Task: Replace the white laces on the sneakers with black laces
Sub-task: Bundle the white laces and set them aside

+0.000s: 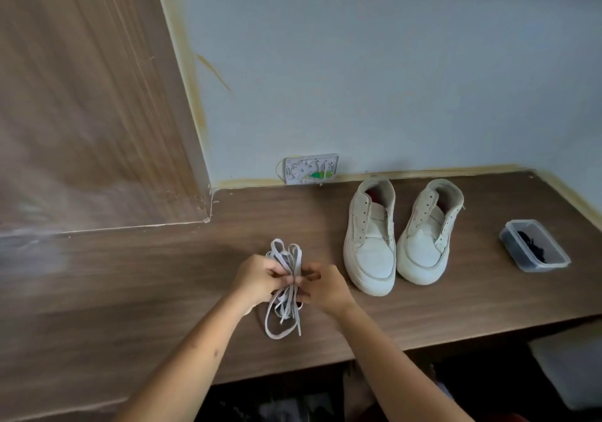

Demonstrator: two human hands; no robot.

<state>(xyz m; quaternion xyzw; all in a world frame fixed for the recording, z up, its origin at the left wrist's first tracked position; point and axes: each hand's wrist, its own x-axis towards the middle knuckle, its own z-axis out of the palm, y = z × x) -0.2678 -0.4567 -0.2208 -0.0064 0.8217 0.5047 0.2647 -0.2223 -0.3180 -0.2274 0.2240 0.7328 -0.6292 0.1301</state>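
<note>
Two white sneakers stand side by side on the wooden desk, the left one [370, 242] and the right one [426, 239], both with bare eyelets and no laces. A bundle of white laces [282, 307] is gathered between my hands just left of the shoes. My left hand [257, 278] pinches the bundle's middle from the left, and my right hand [325, 286] pinches it from the right. Loops stick out above my fingers and loose ends hang onto the desk below. Black laces [532, 245] lie in a clear plastic box [553, 263] to the right of the sneakers.
The wooden desk [456, 307] runs to a pale wall at the back, where a white wall socket [311, 169] sits. A tall wooden panel [81, 112] rises at the left. The desk's front edge is close below my forearms.
</note>
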